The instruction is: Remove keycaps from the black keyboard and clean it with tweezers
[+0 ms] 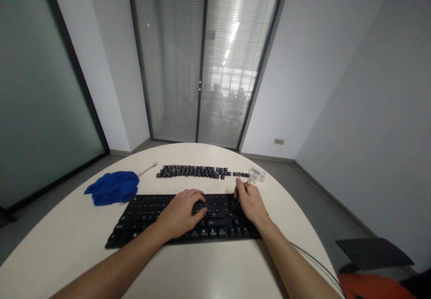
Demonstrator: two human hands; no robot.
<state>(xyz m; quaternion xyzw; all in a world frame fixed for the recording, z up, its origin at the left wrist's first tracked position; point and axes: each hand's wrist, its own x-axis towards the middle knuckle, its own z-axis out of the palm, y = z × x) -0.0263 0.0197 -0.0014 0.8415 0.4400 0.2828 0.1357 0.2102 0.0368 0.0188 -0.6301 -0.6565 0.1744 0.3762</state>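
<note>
A black keyboard (151, 213) lies on the round cream table, with part of its right side stripped of keycaps. Across its middle rests my left hand (183, 211), palm down, thumb and fingers apart, holding nothing. Over the keyboard's right end, my right hand (249, 200) is closed on a thin wire tool that looks like a keycap puller (248, 183). The tool's lower wire reaches down to the keys, partly hidden by the fingers. Beyond the keyboard, loose black keycaps (191, 171) sit in rows.
On the left lie a crumpled blue cloth (114, 186) and a white-handled brush (148, 169). A clear crumpled plastic bag (257, 174) sits past the right hand. A black cable (316, 261) runs off the table's right edge near a chair (373, 254).
</note>
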